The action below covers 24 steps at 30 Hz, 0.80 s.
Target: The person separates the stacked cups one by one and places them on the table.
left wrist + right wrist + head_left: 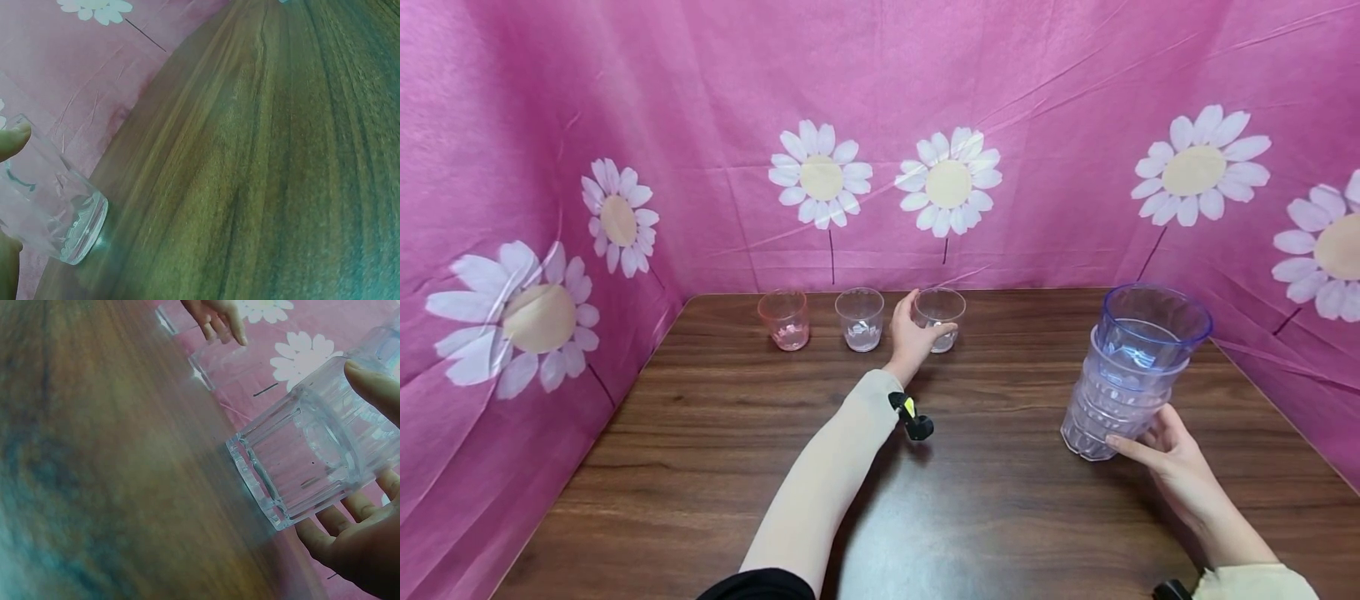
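Note:
My left hand (912, 335) is at the back of the table, thumb and fingers around a clear plastic cup (946, 310). That cup (59, 209) is at the left edge of the left wrist view. Left of the hand stand another clear cup (860, 321) and a pink-tinted cup (785, 321), in a row. On the right, my right hand (1172, 467) grips a stack of nested cups (1112, 400) low on its side. The stack leans right, topped by a blue-tinted cup (1153, 329). Its lowest, ribbed cup (287, 465) shows close up in the right wrist view.
The wooden table (992, 500) reaches back to a pink cloth (1045, 217) printed with white daisies. The cloth also hangs along both sides. A black strap device (913, 419) sits on my left wrist.

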Tool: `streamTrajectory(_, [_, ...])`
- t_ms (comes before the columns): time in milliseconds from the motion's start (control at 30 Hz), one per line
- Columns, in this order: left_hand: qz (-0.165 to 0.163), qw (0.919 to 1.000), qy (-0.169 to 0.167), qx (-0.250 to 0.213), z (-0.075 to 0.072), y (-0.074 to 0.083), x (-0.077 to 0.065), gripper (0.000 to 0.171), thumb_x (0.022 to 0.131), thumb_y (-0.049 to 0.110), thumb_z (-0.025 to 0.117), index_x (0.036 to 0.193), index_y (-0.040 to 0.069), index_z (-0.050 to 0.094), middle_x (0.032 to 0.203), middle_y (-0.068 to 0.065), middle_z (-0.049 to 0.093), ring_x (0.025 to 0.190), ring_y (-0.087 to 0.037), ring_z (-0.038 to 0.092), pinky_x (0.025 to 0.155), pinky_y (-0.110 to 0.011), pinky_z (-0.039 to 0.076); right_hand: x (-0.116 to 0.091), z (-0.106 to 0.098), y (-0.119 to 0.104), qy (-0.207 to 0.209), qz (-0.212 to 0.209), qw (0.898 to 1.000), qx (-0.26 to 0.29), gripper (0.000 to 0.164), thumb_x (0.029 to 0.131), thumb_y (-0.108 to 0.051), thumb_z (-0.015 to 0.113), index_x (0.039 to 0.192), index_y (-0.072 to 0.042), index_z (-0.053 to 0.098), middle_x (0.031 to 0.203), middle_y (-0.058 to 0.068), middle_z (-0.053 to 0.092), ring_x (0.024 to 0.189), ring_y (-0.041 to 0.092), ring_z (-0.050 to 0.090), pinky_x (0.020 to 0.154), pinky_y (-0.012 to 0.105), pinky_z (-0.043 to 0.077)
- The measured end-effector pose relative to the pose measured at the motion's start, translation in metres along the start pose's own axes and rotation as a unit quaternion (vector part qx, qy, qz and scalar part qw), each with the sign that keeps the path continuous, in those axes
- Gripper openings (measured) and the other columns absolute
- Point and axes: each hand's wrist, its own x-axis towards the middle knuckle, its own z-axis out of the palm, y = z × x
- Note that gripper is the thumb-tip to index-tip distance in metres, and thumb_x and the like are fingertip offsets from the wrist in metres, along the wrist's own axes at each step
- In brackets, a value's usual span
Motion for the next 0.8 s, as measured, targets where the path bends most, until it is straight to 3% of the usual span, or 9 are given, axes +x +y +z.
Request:
streamTrajectory(200, [0.009, 0.9999, -0.007, -0.011, 0.0012, -0.0032, 0.0011, 0.087, 0.066, 0.01, 0.093, 0.141, -0.002, 0.05, 0.14, -0.019, 0.053, 0.13, -0.03, 0.05, 0.111, -0.034, 0.039, 0.0001, 0.0004, -0.0006, 0.002, 0.001, 1.0, -0.001, 0.073, 0.086, 0.029, 0.049, 0.144, -0.015, 0.043, 0.13, -0.006, 0.062, 0.115, 0.005, 0.059, 0.092, 0.015, 0.047])
streamTrajectory(433, [-0.003, 0.9985, -0.023, -0.05, 0.0019, -0.0032, 0.0018, 0.089, 0.068, 0.004, 0.091, 0.143, -0.004, 0.044, 0.144, -0.02, 0.049, 0.133, -0.031, 0.047, 0.11, -0.03, 0.04, 0.0003, 0.0006, -0.0011, 0.001, 0.002, 1.0, -0.002, 0.073, 0.085, 0.029, 0.049, 0.144, -0.015, 0.043, 0.13, -0.006, 0.062, 0.114, 0.005, 0.06, 0.092, 0.015, 0.047])
streamTrajectory(800, [0.011, 0.9995, -0.026, -0.016, -0.0041, 0.0042, 0.0006, 0.087, 0.071, 0.01, 0.09, 0.144, 0.001, 0.044, 0.145, -0.017, 0.048, 0.134, -0.03, 0.046, 0.113, -0.034, 0.036, 0.0, 0.0004, -0.0011, 0.002, 0.002, 1.0, -0.005, 0.073, 0.086, 0.028, 0.049, 0.145, -0.015, 0.043, 0.13, -0.006, 0.062, 0.115, 0.005, 0.059, 0.092, 0.014, 0.046])
